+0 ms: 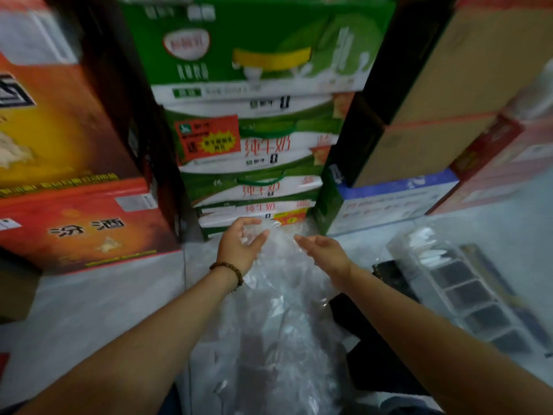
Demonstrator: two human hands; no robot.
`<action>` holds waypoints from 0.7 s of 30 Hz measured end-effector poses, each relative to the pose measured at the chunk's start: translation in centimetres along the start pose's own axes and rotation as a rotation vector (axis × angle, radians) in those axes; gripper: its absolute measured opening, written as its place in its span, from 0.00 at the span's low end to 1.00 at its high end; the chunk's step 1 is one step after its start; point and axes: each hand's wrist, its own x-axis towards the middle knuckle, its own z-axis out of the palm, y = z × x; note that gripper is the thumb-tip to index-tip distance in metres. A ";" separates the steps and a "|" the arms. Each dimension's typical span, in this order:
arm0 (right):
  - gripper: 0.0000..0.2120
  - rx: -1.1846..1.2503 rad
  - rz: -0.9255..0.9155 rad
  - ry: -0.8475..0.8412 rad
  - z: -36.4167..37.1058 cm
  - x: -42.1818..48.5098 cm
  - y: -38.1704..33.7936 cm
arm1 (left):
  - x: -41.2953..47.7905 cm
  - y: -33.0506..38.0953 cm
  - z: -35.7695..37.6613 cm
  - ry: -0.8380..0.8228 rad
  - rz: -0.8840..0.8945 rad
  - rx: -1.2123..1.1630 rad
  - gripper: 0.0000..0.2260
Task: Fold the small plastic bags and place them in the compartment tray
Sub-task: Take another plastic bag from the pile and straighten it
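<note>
A heap of clear plastic bags (278,319) lies on the grey floor between my forearms. My left hand (239,247), a bead bracelet on its wrist, curls its fingers around a small clear plastic bag (263,232) lifted at the far end of the heap. My right hand (324,250) is just right of that bag, fingers stretched toward it; whether they touch the plastic is unclear. The clear compartment tray (466,295) sits on the floor at the right, with white folded bags (428,247) in its far cells and dark cells nearer me.
Stacked green and white milk cartons (254,145) rise straight ahead, red liquor boxes (83,226) at the left, brown and blue-topped cartons (398,193) at the right. A dark object (389,274) lies beside the tray. Bare grey floor (104,301) shows at the left.
</note>
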 end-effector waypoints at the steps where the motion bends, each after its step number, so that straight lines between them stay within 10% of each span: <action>1: 0.12 -0.009 -0.018 -0.013 -0.4 -1.3 -1.5 | -0.4 1.6 -0.5 0.003 0.030 -0.013 0.09; 7: 0.21 0.229 -0.006 -0.197 -1.8 -8.3 -8.8 | -3.6 10.9 -3.2 -0.002 0.279 -0.025 0.14; 11: 0.09 0.280 -0.270 -0.019 -2.5 -12.9 -11.8 | -6.3 15.0 -4.4 0.010 0.344 -0.137 0.22; 15: 0.06 0.415 -0.417 0.083 -4.4 -15.6 -13.1 | -7.9 16.8 -5.7 0.043 0.352 -0.163 0.03; 21: 0.07 0.274 -0.544 0.141 -5.6 -17.0 -13.5 | -8.8 17.1 -6.6 -0.084 0.256 -0.057 0.16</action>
